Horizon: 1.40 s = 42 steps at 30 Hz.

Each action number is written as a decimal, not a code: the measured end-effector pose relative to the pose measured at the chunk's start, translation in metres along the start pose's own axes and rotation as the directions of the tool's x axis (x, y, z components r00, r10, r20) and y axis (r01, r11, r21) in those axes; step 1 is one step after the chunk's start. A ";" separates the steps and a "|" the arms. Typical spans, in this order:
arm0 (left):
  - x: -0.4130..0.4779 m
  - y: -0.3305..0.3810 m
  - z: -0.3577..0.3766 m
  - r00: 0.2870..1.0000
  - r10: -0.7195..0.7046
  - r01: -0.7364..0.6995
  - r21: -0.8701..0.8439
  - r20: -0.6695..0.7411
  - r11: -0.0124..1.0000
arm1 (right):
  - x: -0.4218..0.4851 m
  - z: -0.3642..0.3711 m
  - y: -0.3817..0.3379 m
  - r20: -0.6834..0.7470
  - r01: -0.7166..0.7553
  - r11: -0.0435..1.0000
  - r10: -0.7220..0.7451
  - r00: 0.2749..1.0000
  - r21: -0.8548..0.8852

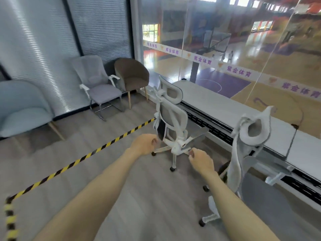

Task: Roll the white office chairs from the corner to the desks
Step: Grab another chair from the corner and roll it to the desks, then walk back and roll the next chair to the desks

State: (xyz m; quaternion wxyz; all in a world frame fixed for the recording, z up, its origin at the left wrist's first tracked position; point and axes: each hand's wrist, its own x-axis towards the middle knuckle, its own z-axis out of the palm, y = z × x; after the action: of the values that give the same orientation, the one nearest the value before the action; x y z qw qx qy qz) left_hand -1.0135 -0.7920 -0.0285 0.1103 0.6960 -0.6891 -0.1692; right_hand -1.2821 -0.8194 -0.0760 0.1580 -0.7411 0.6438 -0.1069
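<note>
A white mesh office chair (171,119) with a headrest stands on castors in the middle of the floor, its back toward me. A second white office chair (250,153) stands nearer on the right, beside the long white desk (225,108) along the glass wall. My left hand (144,145) is stretched out just left of the first chair's lower back, fingers curled, holding nothing. My right hand (199,160) hovers in front of that chair's seat base with curled fingers and nothing in it. Neither hand visibly touches the chair.
A grey armchair on a metal frame (99,84), a brown tub chair (132,75) and a light blue armchair (22,108) line the left wall and corner. A yellow-black striped cable cover (86,155) crosses the wooden floor. Glass on the right overlooks a sports hall.
</note>
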 end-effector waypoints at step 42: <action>-0.902 -0.449 -0.053 0.134 -0.951 0.922 -0.317 -0.278 0.222 | -0.576 0.310 -0.750 0.440 0.968 0.130 -0.898 0.024 0.213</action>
State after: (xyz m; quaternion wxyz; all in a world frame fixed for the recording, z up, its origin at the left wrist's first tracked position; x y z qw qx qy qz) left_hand -0.5732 0.1144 -0.0781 0.1483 0.9848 -0.0557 -0.0713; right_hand -0.5647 -0.1295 -0.0586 0.1442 -0.9867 -0.0579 0.0468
